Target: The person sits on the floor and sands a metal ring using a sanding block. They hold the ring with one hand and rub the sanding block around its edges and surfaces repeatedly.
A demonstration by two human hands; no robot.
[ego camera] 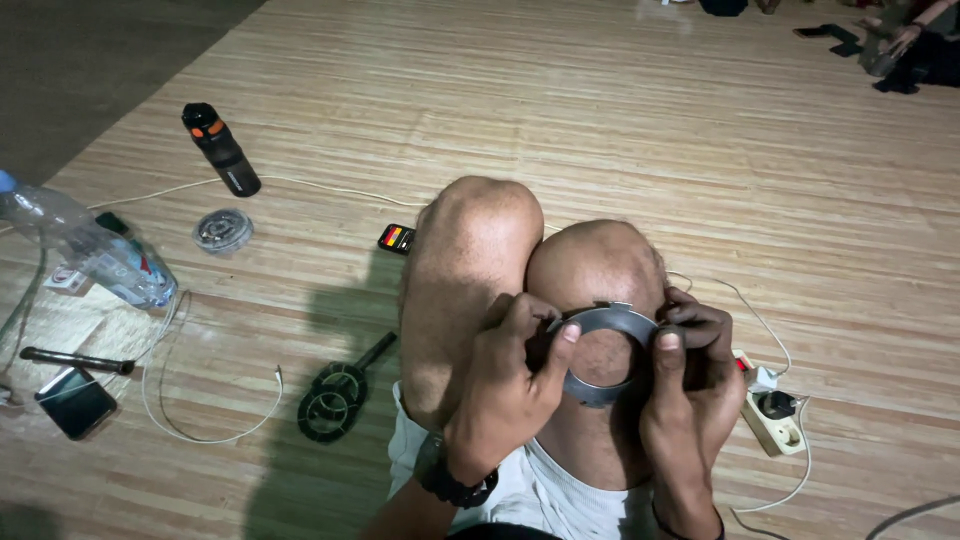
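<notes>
left hand (505, 385) — right hand (695, 385) | both pinch metal ring (607, 355), seemingly upright

Dull grey metal ring (607, 352), clear glossy plastic bottle (88, 248), smooth striped wooden floor (600, 120)

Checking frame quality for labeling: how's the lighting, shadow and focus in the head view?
Head view: dim warm light; a hard shadow falls left of the legs over the black tool. Left hand, right hand and metal ring are sharp; the far person is dark and cropped; wide-angle bend at the edges.
</notes>
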